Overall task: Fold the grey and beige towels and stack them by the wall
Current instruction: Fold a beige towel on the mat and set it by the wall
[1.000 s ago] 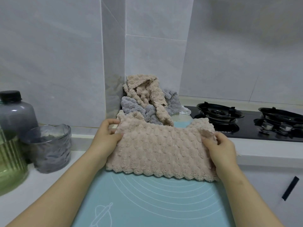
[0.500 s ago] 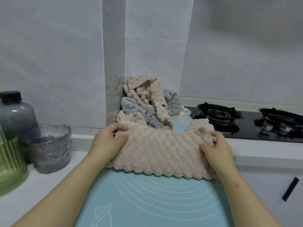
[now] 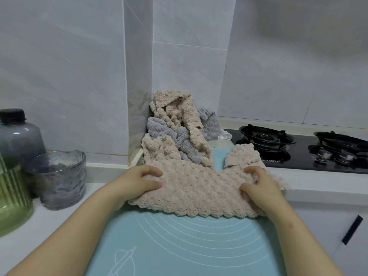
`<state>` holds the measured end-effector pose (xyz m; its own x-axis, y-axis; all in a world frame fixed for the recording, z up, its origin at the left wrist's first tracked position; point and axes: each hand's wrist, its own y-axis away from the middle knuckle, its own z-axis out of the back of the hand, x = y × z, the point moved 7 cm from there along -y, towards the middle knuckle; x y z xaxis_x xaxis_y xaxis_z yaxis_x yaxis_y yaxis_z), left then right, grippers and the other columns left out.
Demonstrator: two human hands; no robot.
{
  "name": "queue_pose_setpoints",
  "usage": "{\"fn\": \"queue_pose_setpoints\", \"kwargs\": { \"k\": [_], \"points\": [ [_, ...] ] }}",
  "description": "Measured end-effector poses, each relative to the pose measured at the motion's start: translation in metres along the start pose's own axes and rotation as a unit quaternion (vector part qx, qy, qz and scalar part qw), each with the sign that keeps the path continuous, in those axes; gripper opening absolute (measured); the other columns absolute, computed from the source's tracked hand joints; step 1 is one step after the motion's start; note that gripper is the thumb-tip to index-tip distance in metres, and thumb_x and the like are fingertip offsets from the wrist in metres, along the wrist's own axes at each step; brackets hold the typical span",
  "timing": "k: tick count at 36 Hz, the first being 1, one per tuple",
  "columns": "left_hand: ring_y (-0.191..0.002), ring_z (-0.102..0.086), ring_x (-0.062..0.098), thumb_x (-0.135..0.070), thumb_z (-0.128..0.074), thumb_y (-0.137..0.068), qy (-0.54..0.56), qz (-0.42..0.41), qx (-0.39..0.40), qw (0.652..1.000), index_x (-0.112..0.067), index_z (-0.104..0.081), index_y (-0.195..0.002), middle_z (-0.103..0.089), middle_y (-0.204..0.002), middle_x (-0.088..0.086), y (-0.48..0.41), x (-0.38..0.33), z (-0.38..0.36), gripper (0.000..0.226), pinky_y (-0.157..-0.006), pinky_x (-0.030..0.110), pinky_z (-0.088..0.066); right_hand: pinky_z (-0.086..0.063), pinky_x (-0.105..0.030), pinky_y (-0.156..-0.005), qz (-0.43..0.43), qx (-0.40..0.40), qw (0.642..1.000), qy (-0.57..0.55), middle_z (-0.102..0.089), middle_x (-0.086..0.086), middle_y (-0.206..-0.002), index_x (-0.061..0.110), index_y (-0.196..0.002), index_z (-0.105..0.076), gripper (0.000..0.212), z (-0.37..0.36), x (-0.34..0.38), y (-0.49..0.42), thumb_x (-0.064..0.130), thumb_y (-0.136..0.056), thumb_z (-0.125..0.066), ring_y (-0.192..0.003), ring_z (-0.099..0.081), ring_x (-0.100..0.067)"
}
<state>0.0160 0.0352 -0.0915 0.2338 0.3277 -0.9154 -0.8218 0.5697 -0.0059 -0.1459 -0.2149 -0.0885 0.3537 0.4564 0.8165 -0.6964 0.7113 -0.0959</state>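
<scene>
Gripping a beige towel (image 3: 199,188) at both ends: with the left hand (image 3: 137,182), fingers (image 3: 151,172) curled over its left edge and thumb pressed onto the fluffy top; with the right hand (image 3: 258,188), fingers (image 3: 253,170) curled over the right edge in the same way.

Stretched between the two sets of fingers, lying on the far end of a pale blue mat (image 3: 189,246) on the surface (image 3: 23,242), scalloped hem toward the wrists, one loose corner lying just beyond the right fingers.

Beyond the fingertips, heaped unfolded in the wall corner: a grey towel (image 3: 169,134) tangled with a second beige towel (image 3: 177,110), touching the held one's far edge.

Well to the left of the left fingers: a smoky glass cup (image 3: 59,180), a dark-capped bottle (image 3: 20,136), a green ribbed jar (image 3: 12,200).

Beyond and to the right of the right fingers: a black gas hob (image 3: 298,158).
</scene>
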Motion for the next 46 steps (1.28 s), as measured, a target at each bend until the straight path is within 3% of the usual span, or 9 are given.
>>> {"fn": "queue_pose_setpoints", "kwargs": {
  "k": [4, 10, 14, 21, 27, 32, 38, 42, 46],
  "points": [
    [-0.078, -0.061, 0.014, -0.004, -0.069, -0.080, 0.160, 0.007, 0.016, 0.987, -0.023, -0.065, -0.097, -0.065, -0.101, 0.003, 0.001, -0.006, -0.002, 0.026, -0.067, 0.023, -0.047, -0.045, -0.030, -0.058, 0.021, -0.101, 0.995, -0.004, -0.060, -0.008, -0.094, 0.026, -0.119, -0.050, 0.040, 0.018, 0.001, -0.002, 0.007, -0.084, -0.055, -0.068, -0.053, -0.021],
    [-0.110, -0.057, 0.026, -0.010, -0.083, -0.067, 0.053, 0.027, 0.096, 0.994, -0.030, -0.056, -0.111, -0.054, -0.119, -0.005, 0.007, 0.001, -0.017, 0.055, -0.098, 0.045, -0.047, -0.045, -0.035, -0.084, -0.004, -0.099, 0.994, 0.054, -0.064, -0.013, -0.112, 0.022, -0.131, -0.044, 0.047, 0.021, -0.005, 0.001, 0.018, -0.086, -0.058, -0.101, -0.057, -0.030],
    [-0.117, -0.046, 0.010, -0.011, -0.075, -0.075, 0.033, -0.005, 0.119, 0.992, -0.034, -0.059, -0.107, -0.054, -0.119, -0.015, 0.009, -0.005, -0.020, 0.042, -0.098, 0.024, -0.037, -0.050, -0.039, -0.082, -0.060, -0.061, 0.995, 0.053, -0.067, -0.012, -0.104, 0.028, -0.128, -0.042, 0.051, 0.015, -0.013, 0.000, 0.026, -0.079, -0.056, -0.099, -0.060, -0.030],
    [-0.079, -0.063, 0.022, -0.010, -0.073, -0.078, 0.038, 0.017, 0.073, 0.996, -0.018, -0.067, -0.092, -0.067, -0.088, 0.008, 0.006, -0.003, -0.020, 0.017, -0.076, 0.030, -0.049, -0.033, -0.026, -0.048, -0.018, -0.086, 0.990, -0.109, -0.059, -0.009, -0.067, 0.019, -0.112, -0.049, 0.037, 0.021, 0.001, 0.004, 0.003, -0.080, -0.056, -0.054, -0.047, -0.021],
    [-0.047, -0.058, 0.013, 0.004, -0.060, -0.085, 0.119, 0.064, 0.082, 0.987, -0.011, -0.065, -0.086, -0.062, -0.065, 0.009, 0.007, 0.005, -0.024, 0.015, -0.042, 0.014, -0.042, -0.045, -0.032, -0.061, -0.027, -0.049, 0.942, -0.330, -0.062, -0.008, -0.082, 0.023, -0.116, -0.054, 0.041, 0.013, 0.013, 0.007, 0.000, -0.083, -0.061, -0.067, -0.057, -0.024],
    [-0.075, -0.064, 0.022, -0.016, -0.063, -0.086, 0.143, 0.073, 0.054, 0.986, -0.012, -0.068, -0.079, -0.068, -0.082, 0.010, 0.005, 0.003, -0.024, 0.010, -0.071, 0.029, -0.053, -0.051, -0.030, -0.054, 0.012, 0.001, 0.908, -0.419, -0.068, -0.006, -0.099, 0.028, -0.116, -0.058, 0.042, -0.013, 0.042, 0.015, -0.001, -0.086, -0.058, -0.066, -0.066, -0.021],
    [-0.086, -0.065, 0.028, -0.064, -0.041, -0.084, 0.193, 0.116, 0.033, 0.974, -0.013, -0.072, -0.072, -0.070, -0.087, 0.014, 0.002, 0.010, -0.021, 0.061, -0.088, 0.037, -0.047, -0.051, -0.022, -0.054, 0.131, 0.246, 0.863, -0.421, -0.070, -0.008, -0.098, 0.029, -0.122, -0.054, 0.044, -0.060, 0.089, 0.045, 0.012, -0.083, -0.061, -0.068, -0.066, -0.016],
    [-0.113, -0.058, 0.026, -0.076, -0.040, -0.072, 0.210, 0.125, 0.034, 0.969, -0.018, -0.064, -0.113, -0.066, -0.116, 0.006, 0.001, 0.013, -0.024, 0.074, -0.105, 0.045, -0.040, -0.049, -0.026, -0.061, 0.135, 0.187, 0.879, -0.417, -0.072, -0.006, -0.090, 0.025, -0.111, -0.059, 0.029, -0.052, 0.082, 0.037, 0.021, -0.083, -0.059, -0.068, -0.064, -0.016],
    [-0.100, -0.061, 0.019, -0.049, -0.060, -0.081, 0.157, 0.096, 0.037, 0.982, -0.019, -0.061, -0.113, -0.066, -0.107, -0.005, 0.005, 0.003, -0.028, 0.044, -0.090, 0.034, -0.049, -0.044, -0.021, -0.052, 0.080, 0.093, 0.902, -0.413, -0.068, -0.004, -0.077, 0.019, -0.095, -0.062, 0.015, -0.043, 0.063, 0.029, 0.015, -0.094, -0.048, -0.059, -0.057, -0.012]
  ]
}}
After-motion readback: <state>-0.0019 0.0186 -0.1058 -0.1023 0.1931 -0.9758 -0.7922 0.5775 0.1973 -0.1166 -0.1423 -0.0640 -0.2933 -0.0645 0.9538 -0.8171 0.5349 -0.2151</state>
